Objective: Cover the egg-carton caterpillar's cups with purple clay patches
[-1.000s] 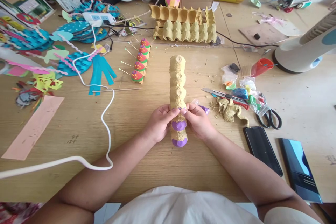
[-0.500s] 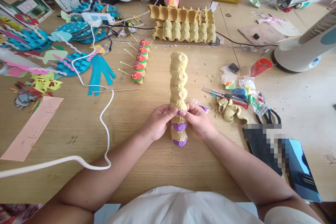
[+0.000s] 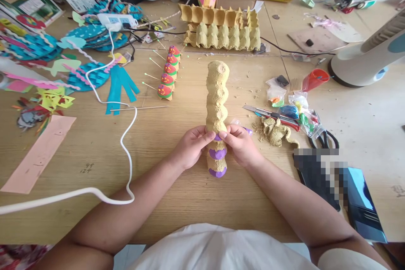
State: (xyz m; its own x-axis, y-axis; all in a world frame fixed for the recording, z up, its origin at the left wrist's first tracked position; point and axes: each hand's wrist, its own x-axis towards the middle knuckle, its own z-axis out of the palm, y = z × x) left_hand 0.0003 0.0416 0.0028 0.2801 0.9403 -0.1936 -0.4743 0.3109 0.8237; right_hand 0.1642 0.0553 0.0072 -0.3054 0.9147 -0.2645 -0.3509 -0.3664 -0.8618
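Note:
Between my two hands is a long strip of egg carton (image 3: 217,93), bumpy side up, pointing away from me. Purple clay (image 3: 217,154) covers parts of the bumps at its near end. My left hand (image 3: 194,145) grips the strip's left side, thumb on top at a purple patch. From the right, my right hand (image 3: 238,143) holds it the same way, its thumb tip close to the other thumb. Both sets of fingers curl partly out of sight under the strip. Beside my right hand lies a small bag with purple clay (image 3: 247,130).
A painted egg-carton caterpillar (image 3: 169,74) with pins stands at the left. More egg carton (image 3: 228,36) lies at the back. To the right are a utility knife (image 3: 272,116), carton scraps (image 3: 276,133), scissors (image 3: 325,139) and clay bags (image 3: 289,112). A white cable (image 3: 126,147) crosses the left side.
The carton strip has shifted very slightly to the right at its far end. Both hands keep the same hold, the thumbs pressing at the same purple patch.

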